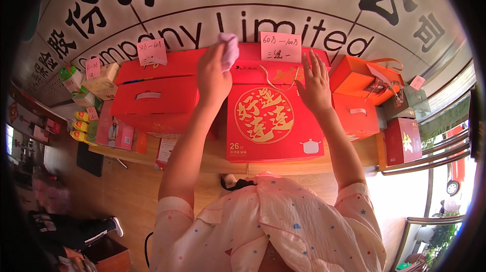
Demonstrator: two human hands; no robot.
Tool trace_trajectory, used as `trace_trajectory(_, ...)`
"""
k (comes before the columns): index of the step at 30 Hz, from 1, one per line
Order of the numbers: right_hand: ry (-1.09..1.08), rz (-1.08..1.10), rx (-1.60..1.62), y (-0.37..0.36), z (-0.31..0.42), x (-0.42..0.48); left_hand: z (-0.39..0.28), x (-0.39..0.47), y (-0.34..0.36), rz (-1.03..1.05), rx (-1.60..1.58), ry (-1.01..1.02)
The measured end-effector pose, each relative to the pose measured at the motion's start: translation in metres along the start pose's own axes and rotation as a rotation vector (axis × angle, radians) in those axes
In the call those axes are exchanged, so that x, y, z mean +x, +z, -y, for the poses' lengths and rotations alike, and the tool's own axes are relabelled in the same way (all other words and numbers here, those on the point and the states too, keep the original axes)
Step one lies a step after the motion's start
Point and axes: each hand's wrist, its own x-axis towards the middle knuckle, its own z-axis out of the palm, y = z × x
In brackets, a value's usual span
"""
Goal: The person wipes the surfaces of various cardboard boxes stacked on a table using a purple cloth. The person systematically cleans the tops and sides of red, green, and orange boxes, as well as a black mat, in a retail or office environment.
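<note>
My left hand (215, 76) is raised over the red boxes and grips a bunched pink-purple cloth (229, 51). My right hand (316, 84), fingers spread and holding nothing, is over the right side of the red boxes; whether it touches them I cannot tell. Between my forearms is a large red carton (275, 120) with gold characters and a pot drawing. Behind it lies a long red box (248, 70) with a twisted rope handle (275, 82). A handwritten pink card (281, 47) stands upright there, just left of my right fingers.
More red boxes (155, 101) stand left on the wooden counter (216, 165), with yellow bottles (79, 125) farther left. Right are an orange gift bag (364, 78) and a dark red box (403, 141). A wall with large lettering rises behind. Another person's leg (87, 228) shows lower left.
</note>
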Motion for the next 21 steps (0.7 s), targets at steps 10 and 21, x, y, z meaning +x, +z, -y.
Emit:
trace_trajectory(10, 0.034, 0.068, 0.007, 0.031, -0.009, -0.009, 0.030, 0.027, 0.051, 0.322, 0.362, 0.235)
trace_trajectory(21, 0.133, -0.005, 0.414, 0.007, 0.015, -0.011, -0.017, 0.007, 0.020, -0.019, -0.027, 0.069)
